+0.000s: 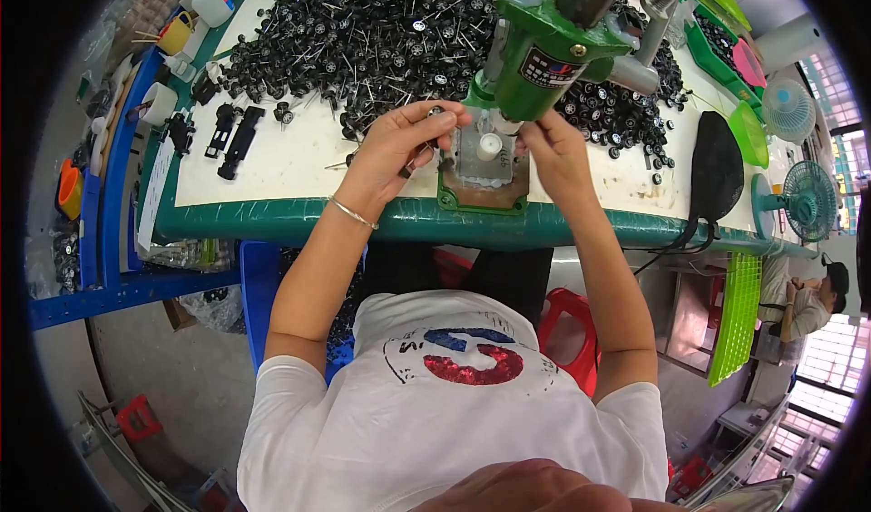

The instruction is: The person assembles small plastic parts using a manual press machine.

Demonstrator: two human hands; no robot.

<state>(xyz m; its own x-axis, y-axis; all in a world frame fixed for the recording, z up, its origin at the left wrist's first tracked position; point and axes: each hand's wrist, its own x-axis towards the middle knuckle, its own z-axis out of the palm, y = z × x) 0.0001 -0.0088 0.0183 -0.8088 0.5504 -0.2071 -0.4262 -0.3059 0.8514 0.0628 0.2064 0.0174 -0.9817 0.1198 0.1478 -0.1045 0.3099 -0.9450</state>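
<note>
My left hand (392, 149) is closed just left of a green bench press (543, 63), its thumb and forefinger pinched on a small black wheel (436, 111). Something thin and metallic also shows by its lower fingers, too small to make out. On the other side of the press head, my right hand (557, 153) has its fingertips bent together beside the ram; whatever they hold is hidden. Between the hands a white round fixture (490, 145) stands on the press's metal base plate (482, 196), under the green head.
A large heap of black wheels (381, 35), many on thin axles, covers the table behind; loose wheels (612, 117) lie to the right. Black toy chassis (241, 143) rest at left. A black pouch-like item (717, 167) and green fans (807, 201) are at right. Another person (807, 308) stands far right.
</note>
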